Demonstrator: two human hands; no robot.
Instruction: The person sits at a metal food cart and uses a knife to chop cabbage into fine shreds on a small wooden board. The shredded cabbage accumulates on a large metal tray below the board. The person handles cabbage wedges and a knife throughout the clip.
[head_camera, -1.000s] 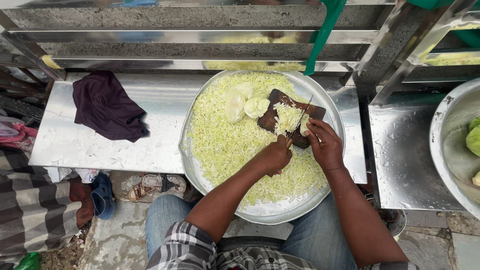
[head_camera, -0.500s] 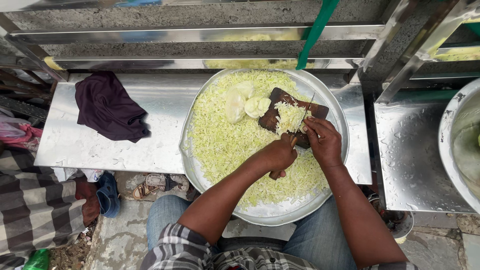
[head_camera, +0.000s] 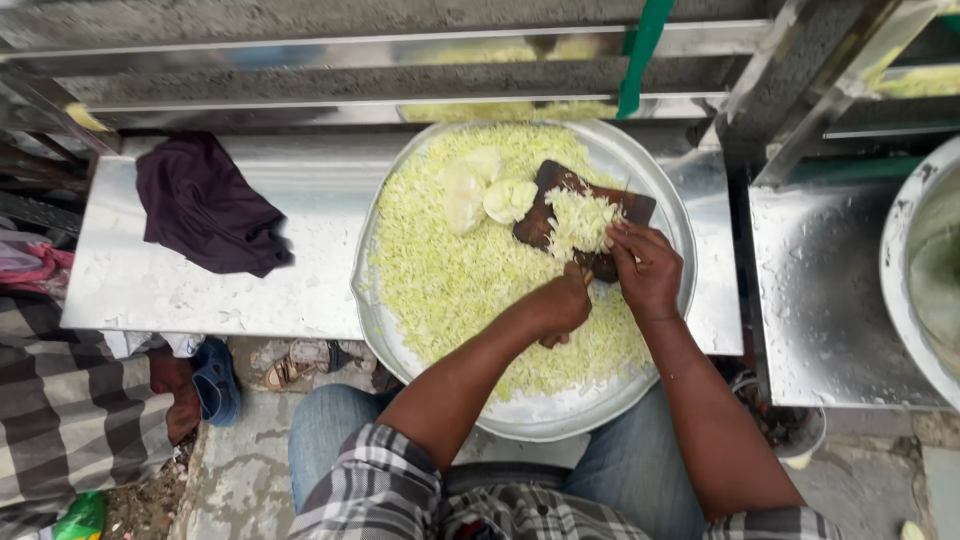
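A wide round metal tray (head_camera: 560, 425) heaped with shredded pale green cabbage (head_camera: 450, 280) rests on a steel table. A dark wooden cutting board (head_camera: 545, 200) lies in the tray's far right part, with a small pile of cut cabbage (head_camera: 578, 220) on it. My left hand (head_camera: 560, 305) is closed around a knife handle at the board's near edge; the blade is mostly hidden. My right hand (head_camera: 645, 268) presses its fingertips on the cabbage at the board's right end. Uncut cabbage chunks (head_camera: 485, 190) sit just left of the board.
A dark purple cloth (head_camera: 205, 205) lies on the steel table (head_camera: 200, 290) to the left. A large metal bowl (head_camera: 900, 290) stands at the right edge. A green strap (head_camera: 640, 50) hangs over the rails behind. Another person's checked cloth (head_camera: 60, 420) and sandals (head_camera: 290, 365) are below left.
My left hand has drawn the knife back slightly toward me along the board's near edge. My right hand stays on the cabbage. The view has shifted a little.
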